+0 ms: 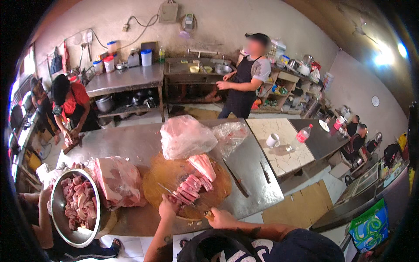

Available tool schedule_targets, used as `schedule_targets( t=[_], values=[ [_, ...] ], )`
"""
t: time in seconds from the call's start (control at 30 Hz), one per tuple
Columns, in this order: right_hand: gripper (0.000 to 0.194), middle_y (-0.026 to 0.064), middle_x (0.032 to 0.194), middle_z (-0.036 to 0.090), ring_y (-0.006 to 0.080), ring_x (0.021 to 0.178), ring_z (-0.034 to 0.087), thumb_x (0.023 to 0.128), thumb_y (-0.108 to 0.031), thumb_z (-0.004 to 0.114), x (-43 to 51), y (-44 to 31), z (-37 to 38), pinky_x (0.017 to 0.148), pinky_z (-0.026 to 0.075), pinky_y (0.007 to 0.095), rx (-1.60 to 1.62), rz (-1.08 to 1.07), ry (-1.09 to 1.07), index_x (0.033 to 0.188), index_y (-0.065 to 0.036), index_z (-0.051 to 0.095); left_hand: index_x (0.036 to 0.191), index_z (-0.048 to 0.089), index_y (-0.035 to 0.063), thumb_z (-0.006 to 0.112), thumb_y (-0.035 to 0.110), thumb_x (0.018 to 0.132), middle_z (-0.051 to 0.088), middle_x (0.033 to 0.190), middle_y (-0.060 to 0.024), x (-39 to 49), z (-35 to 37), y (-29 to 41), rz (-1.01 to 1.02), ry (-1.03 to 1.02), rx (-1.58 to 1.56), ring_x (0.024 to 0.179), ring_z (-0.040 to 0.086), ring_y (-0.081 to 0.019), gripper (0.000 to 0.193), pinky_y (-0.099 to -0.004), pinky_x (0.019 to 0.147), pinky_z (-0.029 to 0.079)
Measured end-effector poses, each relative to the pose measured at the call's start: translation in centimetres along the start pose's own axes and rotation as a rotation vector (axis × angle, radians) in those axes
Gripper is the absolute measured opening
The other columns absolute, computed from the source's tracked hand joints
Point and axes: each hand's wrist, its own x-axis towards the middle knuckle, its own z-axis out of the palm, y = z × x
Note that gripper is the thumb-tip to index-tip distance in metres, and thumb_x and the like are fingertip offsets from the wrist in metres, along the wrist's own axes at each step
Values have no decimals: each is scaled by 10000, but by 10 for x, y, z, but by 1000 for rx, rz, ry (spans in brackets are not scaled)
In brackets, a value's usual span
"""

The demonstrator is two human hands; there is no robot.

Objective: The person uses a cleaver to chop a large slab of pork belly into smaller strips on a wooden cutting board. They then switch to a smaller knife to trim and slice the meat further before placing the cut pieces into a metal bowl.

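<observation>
My right hand point(221, 218) grips the wooden handle of a knife point(208, 215). Its thin blade slants up and left past the near end of a row of raw meat strips point(187, 190), which hides part of it. At that near end, my left hand point(168, 207) is closed on the meat. The strips rest on a round wooden chopping board point(157, 177). Beyond them on the board lies a pale slab of meat with fat point(203, 166). A large raw cut partly wrapped in plastic point(118, 183) sits left of the board.
On the metal table point(262, 186), a long blade point(235, 178) and a smaller knife point(265, 172) lie to the right. Plastic bags point(188, 136) bulge behind the board. A person at left is beside a steel bowl of meat pieces point(78, 203). Other people stand across the table.
</observation>
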Motion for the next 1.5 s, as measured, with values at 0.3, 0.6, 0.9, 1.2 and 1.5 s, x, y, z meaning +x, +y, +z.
schedule_targets(
  t=[0.3, 0.6, 0.9, 1.2, 1.5],
  values=[
    [403, 261, 917, 695, 493, 903, 660, 850, -322, 711, -3, -11, 7, 759, 528, 570, 50, 29, 83, 1127, -66, 569, 1223, 600, 185, 679, 443, 850, 735, 1071, -153, 29, 6, -13, 132, -168, -53, 1018, 693, -377, 461, -473, 855, 545],
    [424, 235, 962, 704, 472, 912, 675, 829, -322, 763, -2, -22, 13, 761, 542, 538, 49, -23, 170, 1128, -76, 590, 1195, 660, 143, 693, 380, 825, 725, 1079, -183, -4, 19, -23, 178, -193, -156, 1028, 686, -389, 441, -468, 897, 534],
    [228, 115, 892, 587, 289, 774, 587, 921, -167, 706, 10, -59, -17, 728, 490, 402, 214, -453, 247, 1032, -22, 570, 1095, 654, 17, 666, 453, 842, 728, 1004, -212, -17, -11, -18, 55, 46, -236, 992, 691, -410, 505, -482, 860, 540],
    [386, 245, 900, 676, 461, 838, 666, 876, -319, 727, 27, -42, 2, 722, 527, 540, -101, -243, 117, 1081, -39, 556, 1151, 644, 23, 622, 457, 876, 715, 1045, -240, -28, 14, -25, -20, 28, -295, 1013, 682, -421, 514, -491, 890, 538],
    [445, 282, 919, 666, 493, 903, 648, 845, -330, 754, 31, -20, 3, 747, 519, 527, -103, -86, -13, 1056, 1, 542, 983, 634, -11, 619, 355, 864, 693, 897, -280, -47, 8, -37, 19, 105, -298, 879, 679, -459, 385, -526, 794, 535]
  ],
)
